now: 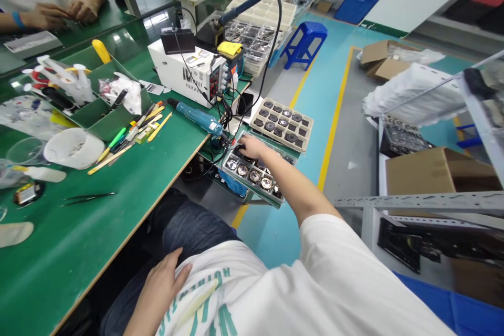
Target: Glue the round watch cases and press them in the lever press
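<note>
My right hand [252,147] reaches out to a clear compartment tray [271,199] beside the bench. Its fingers are bent down into the far left compartments, by a dark round part; what they grip there is mostly hidden. Several round watch-like parts [255,176] with shiny faces sit in the nearer compartments. Against my lap and shirt rests my left hand [165,281], holding nothing, with thumb and fingers apart. Just beyond the clear tray lies a beige tray [310,134] of dark round parts.
On the green bench [129,220] lie tweezers [90,198], a teal electric screwdriver [197,117], pens and a white tub [74,149]. A white power supply [185,73] stands behind, trailing cables. Across the bench are another person's hands [66,13]. Metal shelving [417,199] stands at right.
</note>
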Demonstrator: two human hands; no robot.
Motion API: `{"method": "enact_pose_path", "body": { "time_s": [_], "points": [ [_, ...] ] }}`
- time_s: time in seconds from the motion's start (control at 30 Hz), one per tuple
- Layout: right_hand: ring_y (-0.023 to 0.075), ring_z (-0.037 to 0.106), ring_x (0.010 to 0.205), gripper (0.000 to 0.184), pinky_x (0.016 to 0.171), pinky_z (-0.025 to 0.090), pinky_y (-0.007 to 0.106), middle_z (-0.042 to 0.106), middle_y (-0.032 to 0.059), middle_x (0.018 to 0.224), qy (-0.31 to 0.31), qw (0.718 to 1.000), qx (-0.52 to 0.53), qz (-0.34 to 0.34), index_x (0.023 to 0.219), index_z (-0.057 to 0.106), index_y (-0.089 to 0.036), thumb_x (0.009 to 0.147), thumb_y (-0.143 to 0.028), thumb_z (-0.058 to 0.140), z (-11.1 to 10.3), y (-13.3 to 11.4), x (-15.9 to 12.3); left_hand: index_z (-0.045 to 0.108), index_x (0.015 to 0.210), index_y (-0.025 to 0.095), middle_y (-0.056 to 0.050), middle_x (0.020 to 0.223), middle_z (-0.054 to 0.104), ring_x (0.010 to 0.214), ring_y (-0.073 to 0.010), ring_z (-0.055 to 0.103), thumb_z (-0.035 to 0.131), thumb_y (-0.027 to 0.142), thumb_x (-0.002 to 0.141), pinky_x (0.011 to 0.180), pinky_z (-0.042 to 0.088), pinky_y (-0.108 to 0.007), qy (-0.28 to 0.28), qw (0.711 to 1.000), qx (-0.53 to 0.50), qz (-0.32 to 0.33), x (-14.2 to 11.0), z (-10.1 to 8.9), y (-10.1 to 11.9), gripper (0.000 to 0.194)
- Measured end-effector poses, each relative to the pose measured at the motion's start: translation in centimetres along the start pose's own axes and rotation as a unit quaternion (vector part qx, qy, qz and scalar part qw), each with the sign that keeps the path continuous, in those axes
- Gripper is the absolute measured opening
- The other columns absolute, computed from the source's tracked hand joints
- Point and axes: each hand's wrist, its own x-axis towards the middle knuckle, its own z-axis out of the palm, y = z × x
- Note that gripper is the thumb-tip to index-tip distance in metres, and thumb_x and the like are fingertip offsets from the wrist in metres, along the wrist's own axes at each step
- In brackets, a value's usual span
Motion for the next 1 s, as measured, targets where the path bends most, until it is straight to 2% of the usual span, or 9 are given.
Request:
{"method": "enact_pose_path", "body": {
  "time_s": [0.1, 0.17, 0.37, 0.47, 0.6, 0.9, 1.0],
  "points": [
    [0.0295, 0.067, 0.127, 0.041, 0.108, 0.059, 0.053, 0.065, 0.0125, 0.144, -0.024, 0.999, -0.018, 0.017, 0.138, 0.066, -0.018, 0.104, -0.041, 0.073, -0.5, 0.3, 0.4, 0.06, 0.153, 0.01, -0.018, 0.157, 0.063, 0.145, -0.0299, 0.063, 0.032, 0.053, 0.105, 0.125, 0.049, -0.045, 0.022, 1.0, -0.005, 0.004, -0.2, -0.1, 0.7, 0.07],
    [0.0282, 0.069, 0.123, 0.039, 0.106, 0.061, 0.052, 0.067, 0.012, 0.14, -0.035, 0.998, -0.025, 0.051, 0.135, 0.067, -0.018, 0.105, -0.042, 0.073, -0.5, 0.2, 0.3, 0.059, 0.154, 0.01, -0.018, 0.158, 0.062, 0.146, -0.0298, 0.063, 0.032, 0.054, 0.105, 0.125, 0.049, -0.045, 0.015, 1.0, -0.003, 0.001, -0.2, -0.1, 1.1, 0.071],
    [0.0292, 0.068, 0.124, 0.046, 0.104, 0.062, 0.052, 0.064, 0.013, 0.145, -0.018, 0.991, -0.006, 0.136, 0.142, 0.063, -0.019, 0.105, -0.044, 0.072, 1.4, -1.1, -0.4, 0.06, 0.154, 0.011, -0.017, 0.159, 0.061, 0.148, -0.0296, 0.061, 0.033, 0.05, 0.106, 0.126, 0.048, -0.044, 0.01, 1.0, 0.025, 0.013, 0.3, 0.0, 0.8, 0.068],
    [0.0295, 0.067, 0.126, 0.046, 0.105, 0.061, 0.052, 0.062, 0.0135, 0.148, -0.017, 0.988, 0.015, 0.153, 0.143, 0.063, -0.02, 0.105, -0.043, 0.072, 2.0, -1.7, -0.1, 0.058, 0.156, 0.012, -0.017, 0.159, 0.061, 0.147, -0.0308, 0.061, 0.035, 0.051, 0.106, 0.124, 0.05, -0.044, -0.011, 0.999, 0.046, 0.019, 0.6, 0.0, 0.3, 0.068],
    [0.0301, 0.067, 0.127, 0.045, 0.106, 0.061, 0.053, 0.062, 0.0134, 0.148, -0.023, 0.984, 0.048, 0.17, 0.142, 0.063, -0.019, 0.104, -0.041, 0.073, 1.5, -1.8, 0.8, 0.057, 0.158, 0.013, -0.019, 0.161, 0.059, 0.147, -0.0327, 0.061, 0.04, 0.053, 0.106, 0.121, 0.052, -0.045, -0.039, 0.997, 0.059, 0.027, 0.9, -0.6, 0.2, 0.068],
    [0.0282, 0.069, 0.122, 0.041, 0.102, 0.063, 0.051, 0.066, 0.0121, 0.141, -0.013, 0.964, 0.192, 0.184, 0.139, 0.065, -0.018, 0.104, -0.038, 0.074, 0.1, -1.7, 0.7, 0.057, 0.159, 0.015, -0.017, 0.161, 0.059, 0.147, -0.0334, 0.061, 0.046, 0.039, 0.106, 0.122, 0.05, -0.047, -0.027, 0.996, 0.075, 0.047, 0.8, -1.8, 2.4, 0.059],
    [0.0225, 0.074, 0.106, 0.034, 0.09, 0.067, 0.042, 0.071, 0.0097, 0.128, -0.033, 0.94, 0.288, 0.178, 0.133, 0.067, -0.017, 0.105, -0.036, 0.073, -0.4, -0.9, -0.9, 0.058, 0.158, 0.016, -0.017, 0.16, 0.06, 0.146, -0.0336, 0.061, 0.051, 0.038, 0.105, 0.123, 0.049, -0.048, -0.034, 0.995, 0.075, 0.056, 0.4, -3.0, 3.1, 0.058]
  ]
}}
